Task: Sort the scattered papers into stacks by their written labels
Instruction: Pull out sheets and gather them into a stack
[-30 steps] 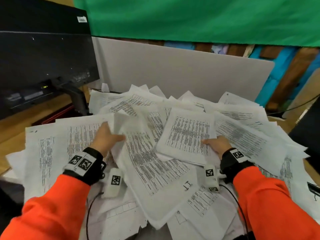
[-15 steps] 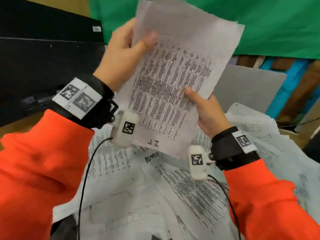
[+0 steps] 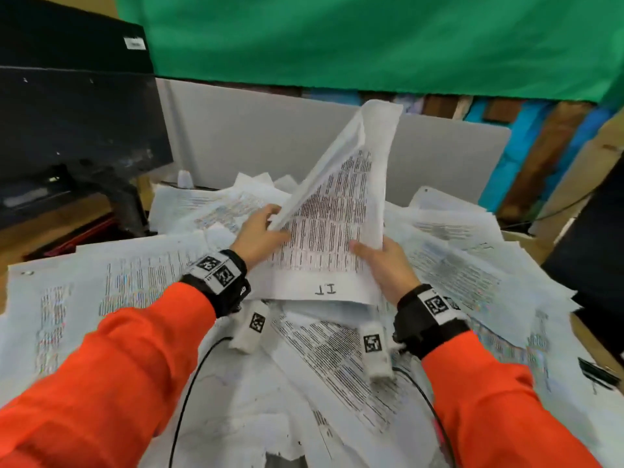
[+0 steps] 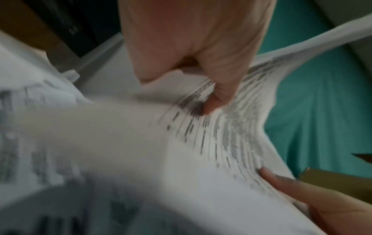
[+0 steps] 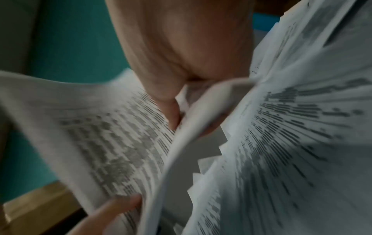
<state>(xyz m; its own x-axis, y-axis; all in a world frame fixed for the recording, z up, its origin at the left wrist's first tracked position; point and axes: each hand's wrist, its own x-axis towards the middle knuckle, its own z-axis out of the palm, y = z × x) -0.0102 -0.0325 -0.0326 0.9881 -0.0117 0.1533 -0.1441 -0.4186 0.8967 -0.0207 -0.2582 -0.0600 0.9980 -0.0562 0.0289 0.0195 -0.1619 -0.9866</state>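
Note:
A thin bundle of printed sheets marked "IT" (image 3: 332, 231) stands tilted above the paper heap, its far corner curling up. My left hand (image 3: 261, 236) pinches its left edge, thumb on the printed face (image 4: 213, 101). At the lower right edge my right hand (image 3: 385, 261) grips the same bundle, thumb on the front (image 5: 171, 111), the other fingers hidden behind. Scattered printed papers (image 3: 118, 292) cover the desk beneath and around both hands. Both wrist views are blurred.
A dark monitor (image 3: 67, 130) on a stand fills the left back. A grey partition (image 3: 256, 136) runs behind the heap, with a green cloth (image 3: 337, 38) above it. A black pen (image 3: 597, 371) lies on the papers at the right edge. Dark equipment (image 3: 594, 251) stands at the right.
A second ago both hands lay on the heap. They lifted the "IT" bundle up near my face, and it has now come back down and away, just above the pile.

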